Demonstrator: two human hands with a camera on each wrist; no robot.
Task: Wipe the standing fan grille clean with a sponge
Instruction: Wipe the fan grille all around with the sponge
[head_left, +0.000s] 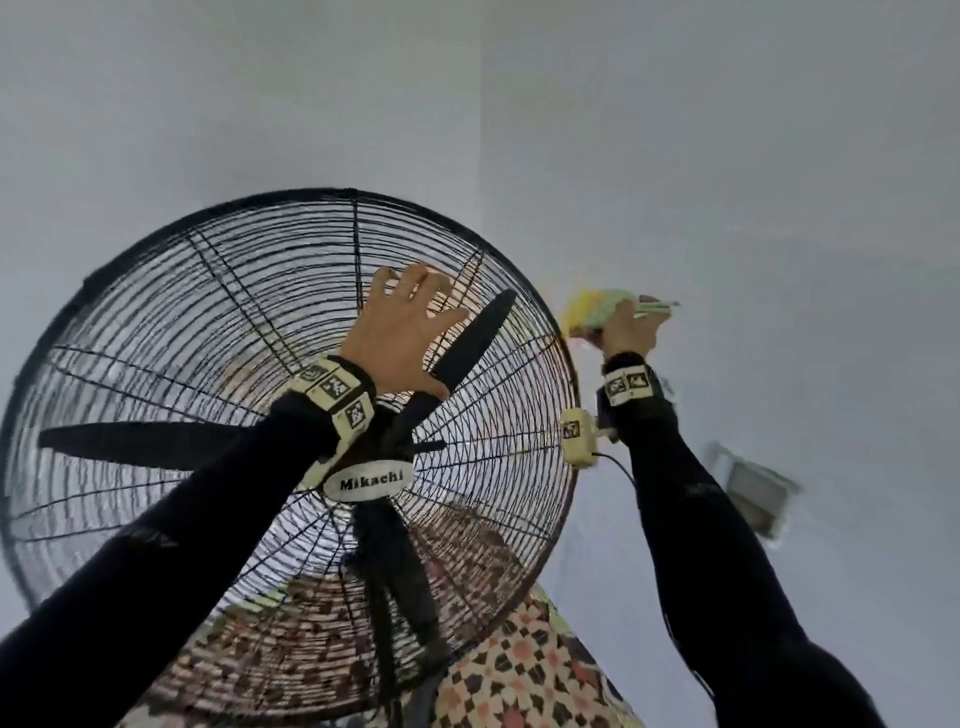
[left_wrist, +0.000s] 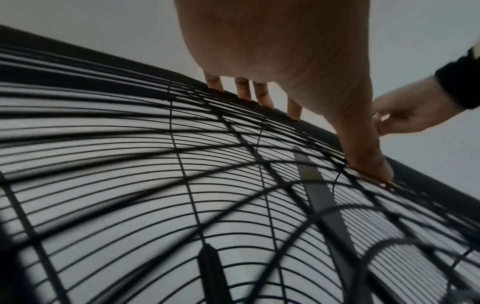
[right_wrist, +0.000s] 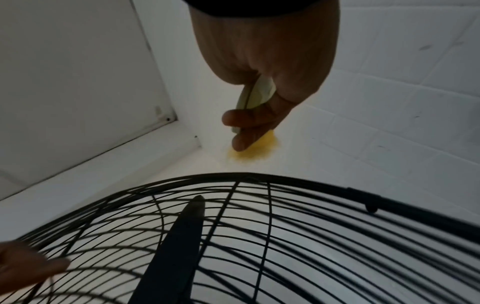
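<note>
The black wire fan grille (head_left: 208, 322) fills the left and middle of the head view, with a white "Mikachi" badge (head_left: 369, 483) at its hub. My left hand (head_left: 410, 312) lies spread on the grille's upper right part. Its fingers (left_wrist: 244, 88) reach the rim and the thumb (left_wrist: 374, 164) presses on the wires. My right hand (head_left: 628, 332) is just off the rim's right side, apart from the grille (right_wrist: 285, 226). It grips a yellow and pale green sponge (head_left: 597, 306), whose green edge (right_wrist: 257, 94) shows between thumb and fingers.
Black fan blades (head_left: 478, 338) stand still behind the wires. Plain white walls surround the fan. A small grey box (head_left: 753, 493) is mounted on the wall at the right. Patterned tiles (head_left: 519, 670) show below the fan.
</note>
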